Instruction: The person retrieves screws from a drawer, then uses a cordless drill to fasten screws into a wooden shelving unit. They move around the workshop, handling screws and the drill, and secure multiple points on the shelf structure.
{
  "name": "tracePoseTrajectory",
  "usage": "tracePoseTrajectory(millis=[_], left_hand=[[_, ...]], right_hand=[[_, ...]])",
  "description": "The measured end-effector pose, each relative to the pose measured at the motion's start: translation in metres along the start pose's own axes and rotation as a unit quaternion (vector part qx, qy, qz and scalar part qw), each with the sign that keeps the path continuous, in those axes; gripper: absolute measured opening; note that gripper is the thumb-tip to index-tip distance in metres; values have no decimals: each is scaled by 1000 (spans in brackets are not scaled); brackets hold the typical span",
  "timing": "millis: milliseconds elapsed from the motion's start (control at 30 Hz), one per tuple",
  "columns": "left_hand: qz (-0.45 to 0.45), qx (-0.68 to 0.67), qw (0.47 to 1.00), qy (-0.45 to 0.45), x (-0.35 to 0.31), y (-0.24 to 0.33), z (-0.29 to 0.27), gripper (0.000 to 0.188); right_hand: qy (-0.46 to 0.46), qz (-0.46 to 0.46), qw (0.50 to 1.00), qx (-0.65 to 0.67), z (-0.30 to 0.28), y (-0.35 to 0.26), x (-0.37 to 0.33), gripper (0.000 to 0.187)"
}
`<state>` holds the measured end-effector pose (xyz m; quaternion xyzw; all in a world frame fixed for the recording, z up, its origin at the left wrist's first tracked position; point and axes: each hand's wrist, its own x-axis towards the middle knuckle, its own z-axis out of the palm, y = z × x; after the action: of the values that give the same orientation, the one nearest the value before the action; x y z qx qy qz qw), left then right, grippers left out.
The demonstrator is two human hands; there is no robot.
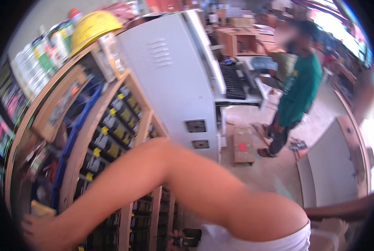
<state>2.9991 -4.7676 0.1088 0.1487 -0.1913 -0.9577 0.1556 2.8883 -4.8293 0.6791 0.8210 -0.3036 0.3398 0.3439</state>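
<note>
My right arm crosses the view from a white sleeve [262,242] at the lower right, its elbow raised. At the far lower left my right hand [38,230] is beside a tan box edge [42,208] at the shelving. Blur and the dark rim hide its fingers, so a grip cannot be made out. Black bins with yellow tags [105,130] fill the wooden rack [130,90] behind the forearm. My left hand does not show clearly. Low in the middle lies a black thing with yellow marks [191,237], beside reddish shapes too unclear to name.
A yellow hard hat [96,31] rests on the shelving. Beyond the rack stands a grey metal cabinet [166,79], its pull-out shelf bearing a keyboard [233,81]. A person in green [300,83] stands behind a cardboard box [242,146]. Another person's arm [341,208] enters from the right.
</note>
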Motion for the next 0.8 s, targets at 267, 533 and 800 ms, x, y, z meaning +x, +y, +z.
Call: tracePoseTrajectory(millis=[267,533,800], left_hand=[[74,-30,996,30,-35,-19,6,30],[28,-67,997,15,-3,-32,4,30],[113,-54,992,34,15,-46,31,27]], right_hand=[[35,304,944,-122,-147,44,-191,65],[56,439,882,-162,-205,87,-274,77],[180,511,823,-171,-253,179,-324,70]])
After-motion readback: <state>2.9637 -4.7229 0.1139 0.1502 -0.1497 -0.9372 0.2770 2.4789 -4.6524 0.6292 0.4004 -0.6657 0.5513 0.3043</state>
